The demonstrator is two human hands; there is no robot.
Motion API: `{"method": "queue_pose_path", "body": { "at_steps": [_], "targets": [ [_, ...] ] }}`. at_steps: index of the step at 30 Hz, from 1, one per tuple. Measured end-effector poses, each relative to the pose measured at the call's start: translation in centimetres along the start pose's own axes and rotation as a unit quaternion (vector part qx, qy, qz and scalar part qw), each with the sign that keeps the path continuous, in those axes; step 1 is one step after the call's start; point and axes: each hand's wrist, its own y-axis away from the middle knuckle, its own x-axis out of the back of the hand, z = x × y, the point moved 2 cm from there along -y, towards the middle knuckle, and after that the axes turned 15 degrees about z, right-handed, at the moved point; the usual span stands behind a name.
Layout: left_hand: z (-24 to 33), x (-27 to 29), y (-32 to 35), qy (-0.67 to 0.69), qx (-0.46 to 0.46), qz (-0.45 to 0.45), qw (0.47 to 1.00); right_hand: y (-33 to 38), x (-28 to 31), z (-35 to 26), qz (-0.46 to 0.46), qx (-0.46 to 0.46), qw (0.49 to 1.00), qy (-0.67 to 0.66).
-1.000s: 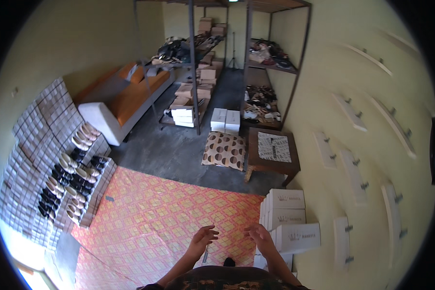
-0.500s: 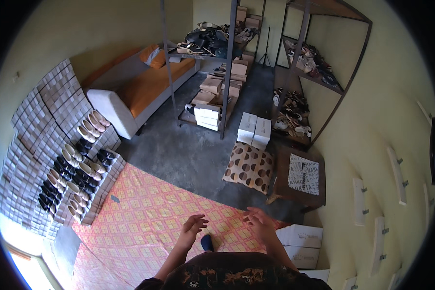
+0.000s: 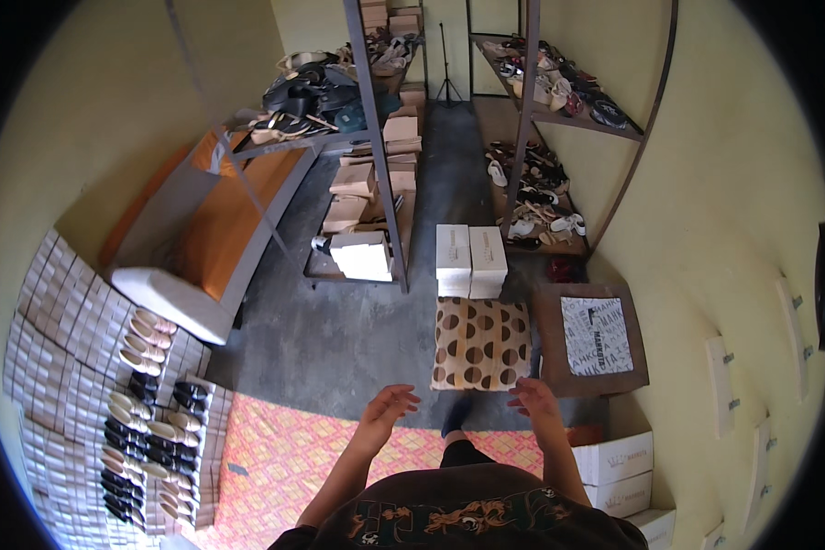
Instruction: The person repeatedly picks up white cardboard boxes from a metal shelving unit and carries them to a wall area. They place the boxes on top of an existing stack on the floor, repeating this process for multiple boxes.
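Observation:
My left hand (image 3: pixel 386 410) hangs in front of me with its fingers spread and nothing in it. My right hand (image 3: pixel 534 400) is also empty, fingers apart, close to the near edge of a brown cushion with cream dots (image 3: pixel 479 342). Between the hands my dark foot (image 3: pixel 455 414) shows at the far edge of an orange patterned rug (image 3: pixel 302 458). Neither hand touches anything.
A small wooden table (image 3: pixel 591 341) with a printed sheet stands right of the cushion. White shoe boxes (image 3: pixel 470 258) sit beyond it, more (image 3: pixel 619 469) by the right wall. Metal racks of shoes (image 3: pixel 373 147) flank an aisle. An orange sofa (image 3: pixel 206 229) and rows of shoes (image 3: pixel 142 403) lie left.
I have walked forward off the middle of the rug toward the cushion and racks. Both empty hands stayed out in front; the box stack at right slid back beside me.

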Motion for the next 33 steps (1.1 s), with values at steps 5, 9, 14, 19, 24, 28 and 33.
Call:
{"method": "queue_pose_path", "body": {
  "at_steps": [5,9,14,19,24,28,33],
  "targets": [
    [2.0,-2.6,-11.6,-0.046,0.078,-0.015,0.996,-12.6,-1.0,-1.8,0.051,0.001,0.998,-0.036],
    [2.5,-3.4,-21.0,-0.052,0.078,-0.022,0.995,-22.9,-4.9,-6.3,0.034,0.020,0.998,-0.054],
    [1.7,-4.0,-32.0,-0.025,0.150,0.021,0.988,-33.3,-8.9,-7.8,0.013,0.013,0.998,-0.068],
    [-3.0,-4.0,-43.2,-0.030,0.241,-0.010,0.970,-42.4,-12.3,-4.6,0.027,-0.051,0.997,-0.046],
    [-10.1,-4.1,-56.0,-0.113,0.326,-0.068,0.936,-52.6,-15.4,2.1,0.095,-0.126,0.987,-0.040],
    [-20.7,-3.3,-65.7,-0.149,0.364,-0.066,0.917,-62.3,-16.9,12.9,0.183,-0.245,0.951,-0.035],
    [-29.2,-4.1,-75.6,-0.197,0.342,-0.032,0.918,-72.8,-17.1,28.4,0.237,-0.127,0.956,0.121]
  ]
}}
